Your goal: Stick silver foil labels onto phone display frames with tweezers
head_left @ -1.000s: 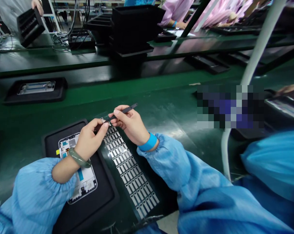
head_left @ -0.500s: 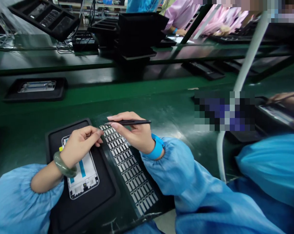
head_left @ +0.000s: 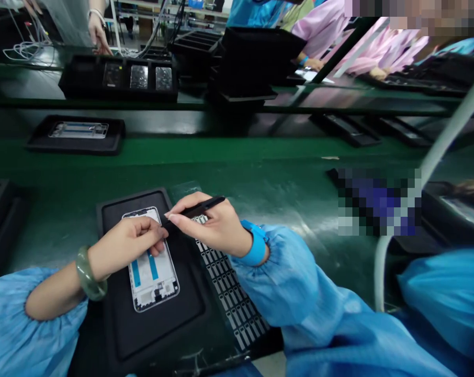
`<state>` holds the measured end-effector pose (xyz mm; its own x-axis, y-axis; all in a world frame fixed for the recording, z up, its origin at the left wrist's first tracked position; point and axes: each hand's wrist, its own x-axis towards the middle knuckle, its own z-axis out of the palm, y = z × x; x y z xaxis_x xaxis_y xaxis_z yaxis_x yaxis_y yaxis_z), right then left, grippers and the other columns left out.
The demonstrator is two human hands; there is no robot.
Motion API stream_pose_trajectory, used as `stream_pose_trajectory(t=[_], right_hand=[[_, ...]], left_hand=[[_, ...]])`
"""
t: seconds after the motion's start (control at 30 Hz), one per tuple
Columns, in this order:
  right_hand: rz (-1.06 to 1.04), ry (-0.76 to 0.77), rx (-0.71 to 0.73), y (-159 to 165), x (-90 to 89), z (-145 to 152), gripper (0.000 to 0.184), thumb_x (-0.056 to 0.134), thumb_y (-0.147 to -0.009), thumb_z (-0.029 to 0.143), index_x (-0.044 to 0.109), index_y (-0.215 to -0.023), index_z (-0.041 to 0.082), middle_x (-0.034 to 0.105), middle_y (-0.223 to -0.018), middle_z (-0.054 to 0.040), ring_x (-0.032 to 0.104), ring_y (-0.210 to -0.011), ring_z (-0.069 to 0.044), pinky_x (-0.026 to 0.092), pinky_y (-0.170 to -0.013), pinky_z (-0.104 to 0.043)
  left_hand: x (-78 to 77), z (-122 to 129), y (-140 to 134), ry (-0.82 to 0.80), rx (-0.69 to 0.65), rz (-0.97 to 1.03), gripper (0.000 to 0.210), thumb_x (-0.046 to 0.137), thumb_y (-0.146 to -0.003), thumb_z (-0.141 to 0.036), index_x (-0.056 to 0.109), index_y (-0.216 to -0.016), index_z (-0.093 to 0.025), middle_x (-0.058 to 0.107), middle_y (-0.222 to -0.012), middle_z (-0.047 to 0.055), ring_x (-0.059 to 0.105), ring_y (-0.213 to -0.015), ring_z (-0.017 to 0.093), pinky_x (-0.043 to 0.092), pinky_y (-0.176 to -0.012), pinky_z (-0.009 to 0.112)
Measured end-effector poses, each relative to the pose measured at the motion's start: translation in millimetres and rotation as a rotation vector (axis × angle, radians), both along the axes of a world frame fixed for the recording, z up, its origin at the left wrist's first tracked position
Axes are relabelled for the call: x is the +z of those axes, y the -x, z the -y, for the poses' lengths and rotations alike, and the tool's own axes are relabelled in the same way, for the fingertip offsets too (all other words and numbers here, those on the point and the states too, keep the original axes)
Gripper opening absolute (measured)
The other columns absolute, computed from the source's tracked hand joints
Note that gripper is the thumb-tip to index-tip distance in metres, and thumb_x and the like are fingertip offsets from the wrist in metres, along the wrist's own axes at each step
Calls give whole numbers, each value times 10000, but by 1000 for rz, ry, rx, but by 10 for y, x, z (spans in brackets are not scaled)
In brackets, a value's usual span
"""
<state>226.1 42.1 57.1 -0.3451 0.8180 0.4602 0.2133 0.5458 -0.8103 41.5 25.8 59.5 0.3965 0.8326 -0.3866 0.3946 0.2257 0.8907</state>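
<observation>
My right hand (head_left: 207,222), a blue band at its wrist, is closed round black tweezers (head_left: 200,206), whose tip points at my left fingertips. Thumb and forefinger of my left hand (head_left: 137,238) are pinched together over a phone frame (head_left: 164,277); what they hold, if anything, I cannot make out. The frame is white and silver with blue strips and lies in a black foam tray (head_left: 190,303). Beneath and beside my right hand is a sheet of small grey stickers (head_left: 237,296), its far part covered by the hand.
Another black tray (head_left: 115,137) with a phone frame lies on the green bench at the far left. Stacked black trays (head_left: 252,63) stand on the shelf behind. A pale pole (head_left: 382,267) rises at my right, near a co-worker's blue sleeve (head_left: 449,293).
My right hand has brought the tweezers from the sticker sheet to my left fingertips. The view has shifted left, and the tilted compartment tray at the back now lies level on the shelf.
</observation>
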Motion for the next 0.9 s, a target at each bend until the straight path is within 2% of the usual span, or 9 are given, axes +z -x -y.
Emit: stream_pose_trajectory(t=[0.07, 0.13, 0.23, 0.3, 0.37, 0.43, 0.53, 0.73, 0.9], right_hand=[[-112, 140, 0, 59, 25, -50, 98, 660, -761, 253, 619, -804, 174, 655, -753, -4, 634, -658, -107, 544, -611, -230], [-273, 325, 15, 145, 14, -126, 143, 661, -760, 286, 591, -803, 169, 635, -744, 2, 642, -661, -111, 572, -614, -248], [-386, 546, 73, 317, -88, -258, 201, 683, -731, 317, 570, -793, 163, 626, -752, 4, 650, -686, -113, 591, -636, -259], [-373, 635, 102, 431, -195, -337, 238, 705, -701, 333, 571, -793, 160, 626, -754, 7, 646, -672, -101, 587, -642, -243], [-356, 687, 105, 515, -302, -395, 270, 719, -677, 351, 568, -793, 160, 621, -739, 12, 639, -645, -91, 582, -639, -232], [-333, 714, 96, 554, -380, -426, 286, 722, -668, 359, 562, -795, 160, 619, -719, 14, 636, -619, -90, 576, -621, -227], [-271, 714, 81, 548, -431, -425, 280, 712, -681, 360, 555, -791, 155, 620, -718, 5, 638, -603, -98, 567, -603, -232], [-114, 529, 30, 503, -463, -364, 178, 628, -772, 322, 561, -801, 160, 609, -717, 2, 625, -622, -105, 551, -626, -261], [-8, 414, -23, 491, -495, -340, 139, 612, -786, 302, 578, -802, 168, 604, -742, 2, 594, -622, -94, 523, -605, -246]], left_hand=[[8, 41, 107, 62, -50, -24, 371, 516, -757, -522, 585, -744, -157, 636, -630, 22, 541, -496, 109, 417, -467, 225], [-24, 95, 230, 4, -43, -108, 390, 482, -784, -525, 562, -917, -167, 647, -685, 21, 567, -539, 132, 457, -511, 259], [-177, 177, 413, -430, 62, -381, 380, 462, -823, -495, 521, -1036, -187, 655, -913, 66, 618, -832, 211, 491, -738, 372], [-322, 220, 508, -730, 65, -566, 350, 473, -833, -460, 526, -1054, -193, 588, -1157, 106, 526, -1106, 275, 415, -903, 456], [-453, 252, 567, -860, 13, -652, 333, 475, -848, -424, 511, -1086, -194, 514, -1283, 113, 424, -1235, 288, 333, -992, 491], [-532, 275, 588, -879, -34, -664, 308, 465, -867, -394, 491, -1099, -193, 508, -1294, 106, 407, -1259, 257, 284, -1039, 480], [-546, 292, 572, -880, -56, -660, 270, 462, -877, -365, 482, -1085, -195, 526, -1270, 93, 417, -1252, 222, 255, -1064, 455], [-470, 297, 533, -863, -30, -651, 235, 464, -874, -338, 495, -1062, -200, 547, -1233, 79, 436, -1234, 231, 283, -1038, 447], [-468, 308, 535, -849, -46, -649, 246, 470, -871, -340, 491, -1073, -201, 532, -1251, 90, 422, -1244, 234, 267, -1046, 454]])
